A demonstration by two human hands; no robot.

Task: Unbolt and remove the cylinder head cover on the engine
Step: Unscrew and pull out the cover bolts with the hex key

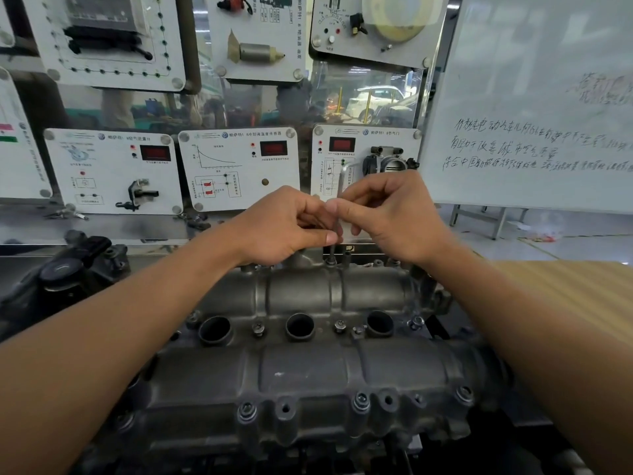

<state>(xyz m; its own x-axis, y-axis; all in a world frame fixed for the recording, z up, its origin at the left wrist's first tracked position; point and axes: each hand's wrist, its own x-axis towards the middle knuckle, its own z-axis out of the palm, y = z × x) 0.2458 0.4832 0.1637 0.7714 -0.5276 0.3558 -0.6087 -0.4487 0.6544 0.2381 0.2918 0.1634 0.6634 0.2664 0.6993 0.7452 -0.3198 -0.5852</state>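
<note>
Two hands: left hand (287,224) and right hand (394,214) meet above the far edge of the cylinder head cover (308,354).
Fingers: both sets pinched closed on a thin metal tool (337,207); its upper part is blurred and its middle is hidden behind the fingers.
Tool tip: seated on a bolt (330,262) at the cover's far edge.
Cover: lies on the engine, centre of view; its near bolts (361,401) are in place.
Hidden: lower engine cut off by the frame.
Room: display panels (239,169) stand close behind.
</note>
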